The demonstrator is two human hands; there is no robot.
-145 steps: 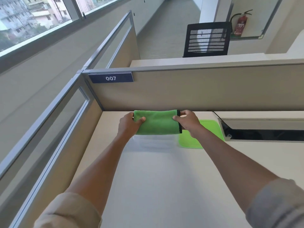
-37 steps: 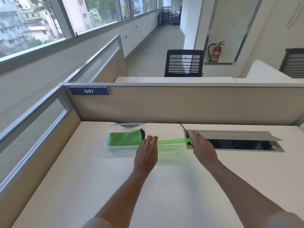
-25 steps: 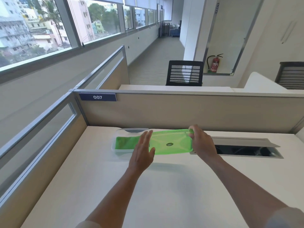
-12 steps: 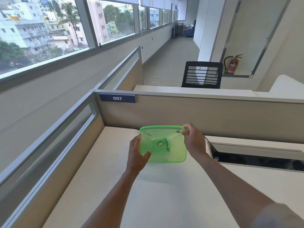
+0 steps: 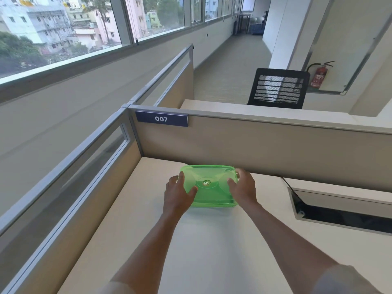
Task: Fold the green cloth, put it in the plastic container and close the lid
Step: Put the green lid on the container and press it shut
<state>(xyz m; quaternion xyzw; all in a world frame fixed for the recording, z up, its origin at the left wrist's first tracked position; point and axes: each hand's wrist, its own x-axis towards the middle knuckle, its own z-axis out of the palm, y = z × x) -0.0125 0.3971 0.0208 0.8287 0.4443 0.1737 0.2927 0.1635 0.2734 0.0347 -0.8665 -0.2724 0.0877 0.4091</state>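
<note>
Against the cubicle partition [image 5: 265, 145] with its "007" plate [image 5: 161, 118], a pale desk [image 5: 203, 247] carries the plastic container [image 5: 214, 205], of which only a thin rim shows beneath the translucent green lid [image 5: 209, 183] lying flat over it. Left hand [image 5: 177, 197] clasps the lid's left edge, thumb on top; right hand [image 5: 242, 190] clasps the right edge likewise. Whether the green cloth lies inside cannot be told through the lid.

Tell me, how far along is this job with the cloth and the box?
Nearly finished. The green lid already sits on the plastic container; the cloth cannot be made out under it. The left hand and right hand grip the lid's two ends. Left: pressing it shut, if it has not sealed.
</note>
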